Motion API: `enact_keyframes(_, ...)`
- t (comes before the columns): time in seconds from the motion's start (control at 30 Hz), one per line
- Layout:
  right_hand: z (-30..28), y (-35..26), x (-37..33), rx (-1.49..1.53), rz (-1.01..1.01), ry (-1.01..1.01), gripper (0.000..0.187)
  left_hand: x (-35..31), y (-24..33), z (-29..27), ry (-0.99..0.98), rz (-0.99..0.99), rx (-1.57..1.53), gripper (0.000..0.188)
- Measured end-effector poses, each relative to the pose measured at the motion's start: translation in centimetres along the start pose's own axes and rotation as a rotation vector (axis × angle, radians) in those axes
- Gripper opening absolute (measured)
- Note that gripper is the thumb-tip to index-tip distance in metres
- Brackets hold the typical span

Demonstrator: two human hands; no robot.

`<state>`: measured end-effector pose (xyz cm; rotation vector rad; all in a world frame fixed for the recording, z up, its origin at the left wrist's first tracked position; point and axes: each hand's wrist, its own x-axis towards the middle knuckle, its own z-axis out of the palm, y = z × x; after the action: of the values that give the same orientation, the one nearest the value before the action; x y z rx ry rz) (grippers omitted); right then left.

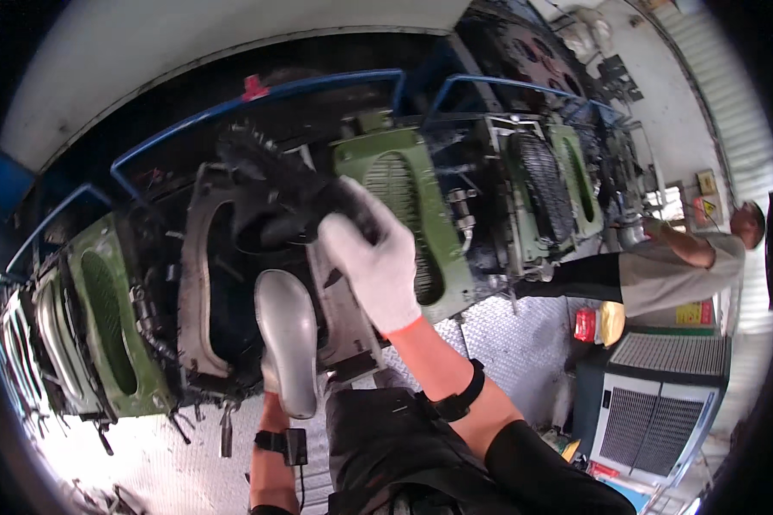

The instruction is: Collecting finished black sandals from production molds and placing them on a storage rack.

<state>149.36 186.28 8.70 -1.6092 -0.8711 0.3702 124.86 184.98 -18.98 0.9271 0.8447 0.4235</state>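
Note:
My right hand [369, 249], in a white glove, is closed around a dark black shoe [292, 193] and holds it above an open mould. Part of the shoe's outline blends into the dark machinery behind it. Just below the shoe, a smooth silver metal shoe last [285, 335] stands out toward me. My left hand [270, 378] is almost wholly hidden behind that last, so its fingers do not show. Beneath both lies the open mould frame [199, 292], pale metal with a dark foot-shaped cavity.
Green sole moulds [110, 318] line the machine on the left, and another green mould [399, 215] stands right of my glove. Blue rails [258, 93] run behind. A person [678, 266] works at the far right, near a grey cooler-like unit [657, 403]. Below lies metal plate flooring [524, 343].

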Motion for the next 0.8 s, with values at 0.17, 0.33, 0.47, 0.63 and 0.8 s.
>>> enact_keyframes(0.17,-6.0,3.1,-2.4,1.134,0.609,0.133,0.047,-2.2,1.8,-2.9,0.023,-0.022,-0.06,0.045)
enact_keyframes(0.33,-16.9,1.9,-6.3,1.27,0.694,0.316,0.049,1.0,4.4,-2.8,0.067,0.007,-0.205,0.045)
enact_keyframes(0.47,-27.7,3.7,-6.8,1.297,0.557,0.607,0.057,0.4,5.4,-0.7,0.293,0.176,0.3,0.046)
enact_keyframes(0.63,-41.3,10.2,-4.8,1.269,0.308,0.732,0.051,-12.3,-1.6,0.8,0.285,-0.063,-0.367,0.05)
enact_keyframes(0.8,-50.9,20.9,-3.6,1.301,0.407,0.833,0.046,-15.2,-3.4,20.6,-0.103,-0.608,-0.412,0.045)
